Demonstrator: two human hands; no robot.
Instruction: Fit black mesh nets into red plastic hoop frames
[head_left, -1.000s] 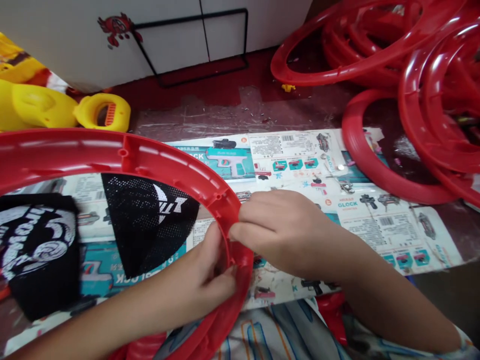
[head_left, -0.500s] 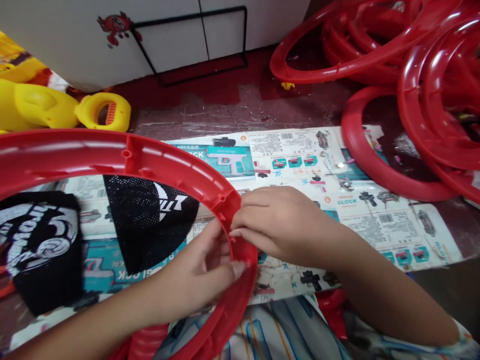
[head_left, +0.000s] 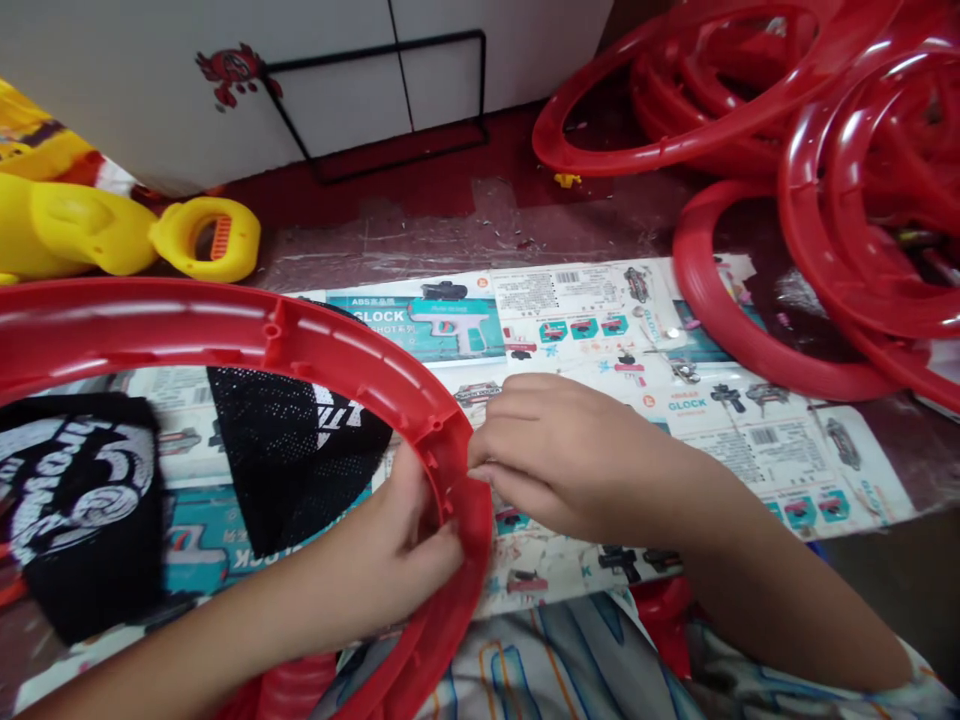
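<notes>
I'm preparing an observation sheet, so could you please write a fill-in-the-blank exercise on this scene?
The large ring in the left grip is coloured ____.
Of that ring's inner and outer edges, the right grip is at the ____ one.
The white-printed cloths are coloured ____.
The plastic loop with an orange insert is mostly ____.

Missing words: red; outer; black; yellow

The left grip (head_left: 397, 560) curls, facing the bunched right grip (head_left: 559, 460).
</notes>
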